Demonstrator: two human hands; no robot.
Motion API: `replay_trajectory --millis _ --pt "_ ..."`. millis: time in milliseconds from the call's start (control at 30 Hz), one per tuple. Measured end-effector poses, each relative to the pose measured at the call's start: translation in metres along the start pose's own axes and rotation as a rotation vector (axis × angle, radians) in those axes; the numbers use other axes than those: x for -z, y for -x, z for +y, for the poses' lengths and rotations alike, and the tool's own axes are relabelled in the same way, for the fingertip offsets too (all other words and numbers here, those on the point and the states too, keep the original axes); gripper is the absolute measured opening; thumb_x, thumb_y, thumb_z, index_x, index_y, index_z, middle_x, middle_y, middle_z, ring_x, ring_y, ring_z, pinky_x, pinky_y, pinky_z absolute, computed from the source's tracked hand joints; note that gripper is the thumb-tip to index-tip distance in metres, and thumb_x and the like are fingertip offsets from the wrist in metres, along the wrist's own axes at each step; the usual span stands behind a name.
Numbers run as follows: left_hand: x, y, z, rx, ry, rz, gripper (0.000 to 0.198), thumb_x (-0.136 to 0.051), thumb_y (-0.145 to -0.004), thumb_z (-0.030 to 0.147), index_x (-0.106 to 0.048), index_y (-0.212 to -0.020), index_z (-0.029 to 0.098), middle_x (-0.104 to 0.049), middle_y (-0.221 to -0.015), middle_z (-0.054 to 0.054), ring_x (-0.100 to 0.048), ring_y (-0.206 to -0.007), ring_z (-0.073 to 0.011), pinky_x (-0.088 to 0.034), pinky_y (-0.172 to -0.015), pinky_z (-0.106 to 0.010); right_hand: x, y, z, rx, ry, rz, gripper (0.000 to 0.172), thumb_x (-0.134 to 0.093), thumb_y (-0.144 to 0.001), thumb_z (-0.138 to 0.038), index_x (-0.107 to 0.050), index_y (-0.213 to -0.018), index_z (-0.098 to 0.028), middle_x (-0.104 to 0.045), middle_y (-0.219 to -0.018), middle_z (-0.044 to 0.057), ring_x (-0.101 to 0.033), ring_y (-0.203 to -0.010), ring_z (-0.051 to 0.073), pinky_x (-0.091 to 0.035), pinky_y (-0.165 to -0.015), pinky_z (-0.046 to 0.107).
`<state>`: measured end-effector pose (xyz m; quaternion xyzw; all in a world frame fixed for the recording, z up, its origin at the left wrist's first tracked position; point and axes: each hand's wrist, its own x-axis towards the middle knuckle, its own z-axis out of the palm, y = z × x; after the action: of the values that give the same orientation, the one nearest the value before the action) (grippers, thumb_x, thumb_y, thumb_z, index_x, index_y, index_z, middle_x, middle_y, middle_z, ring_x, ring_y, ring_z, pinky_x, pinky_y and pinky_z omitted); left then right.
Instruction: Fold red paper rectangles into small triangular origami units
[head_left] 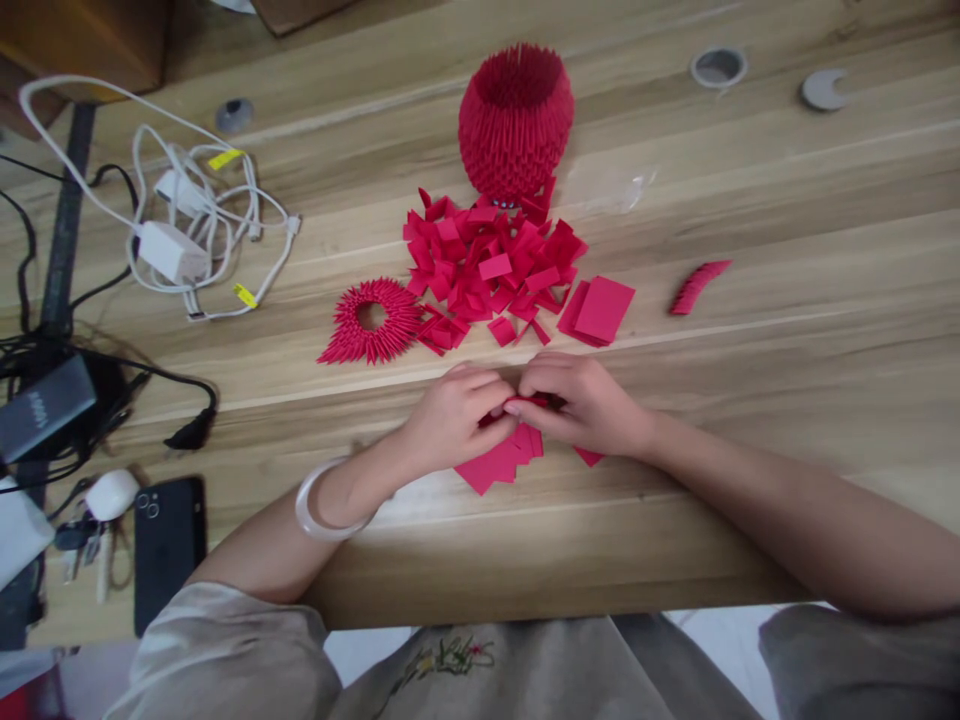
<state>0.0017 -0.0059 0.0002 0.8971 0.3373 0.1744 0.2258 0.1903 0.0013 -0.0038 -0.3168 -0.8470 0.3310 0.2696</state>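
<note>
My left hand (pixel 456 420) and my right hand (pixel 589 402) meet near the front of the wooden table. Their fingertips are pinched around a small red paper piece (pixel 528 400), mostly hidden by the fingers. Under them lie loose red paper sheets (pixel 491 467), fanned out, and a red corner peeks from below my right palm. Just beyond is a heap of folded red paper pieces (pixel 495 266). Left of the heap sits a spiky red paper ring (pixel 351 322); on its right is a small stack of red paper rectangles (pixel 606 308).
A round red paper vase (pixel 510 140) stands behind the heap. A short curved row of red pieces (pixel 696 288) lies at right. White charger cables (pixel 176 252), a black phone (pixel 169 550), keys and black cords occupy the left. Clear plastic (pixel 615 190) lies behind.
</note>
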Motion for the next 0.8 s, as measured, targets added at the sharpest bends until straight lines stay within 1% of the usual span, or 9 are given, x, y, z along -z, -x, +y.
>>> replay_trajectory --millis 367,800 --pt "0.0003 -0.0003 0.0003 -0.002 -0.007 0.003 0.021 -0.045 -0.085 0.024 -0.049 -0.065 0.016 -0.051 -0.061 0.000 -0.048 -0.060 -0.0125 -0.036 -0.061 -0.026 0.0002 -0.0001 0.0003 -0.019 0.000 -0.024 0.031 -0.047 -0.089 -0.028 -0.043 -0.060 -0.017 -0.040 -0.056 -0.002 -0.039 -0.058 0.011 -0.031 -0.058 0.024" --pt "-0.0003 0.0008 -0.0001 -0.008 -0.004 0.011 0.021 -0.046 -0.084 0.022 -0.048 -0.064 0.016 -0.050 -0.062 0.000 -0.047 -0.062 -0.0125 -0.037 -0.063 -0.025 -0.0002 0.0000 -0.0006 -0.023 -0.001 -0.011 0.031 -0.049 -0.088 -0.027 -0.041 -0.059 -0.017 -0.040 -0.057 -0.002 -0.039 -0.058 0.010 -0.031 -0.058 0.023"
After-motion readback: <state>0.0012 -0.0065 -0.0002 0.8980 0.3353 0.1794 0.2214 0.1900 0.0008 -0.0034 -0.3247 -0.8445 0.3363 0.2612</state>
